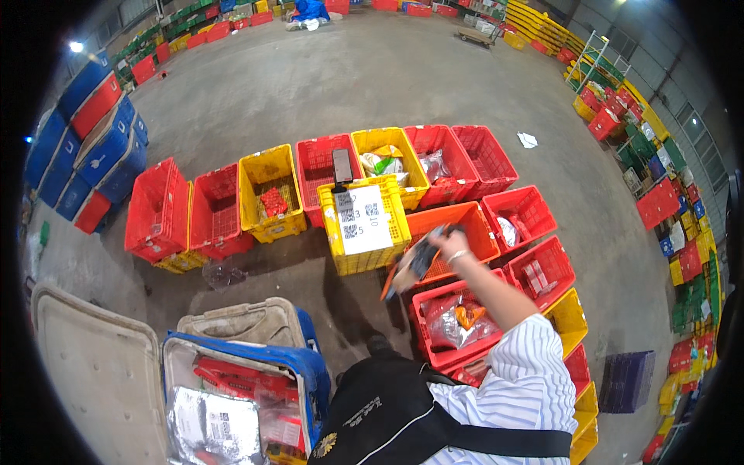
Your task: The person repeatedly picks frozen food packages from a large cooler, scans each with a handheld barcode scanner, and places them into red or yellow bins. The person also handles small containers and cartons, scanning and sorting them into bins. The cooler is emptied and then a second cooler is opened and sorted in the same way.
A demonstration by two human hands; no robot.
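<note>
My right hand [452, 244] grips a dark, blurred packet [423, 261] with orange and tan parts, held over the near left side of an orange crate [485, 229]. A red crate [423, 328] with clear and silver packages [456, 322] lies just below my forearm. To the left of the packet stands a yellow crate [349, 261] bearing a white sheet [372, 224] with printed codes and a dark handheld device [343, 167] at its far edge. An open blue insulated box [314, 372] holds a silver foil package [215, 427] and red packets [244, 378]. My left hand is out of view.
Red and yellow crates curve around in front and to the right, among them an empty-looking red one [154, 203] and a yellow one [270, 226] with a red packet. Blue boxes [104, 154] are stacked at left. Clear plastic [224, 274] and a purple crate [626, 381] lie on the floor.
</note>
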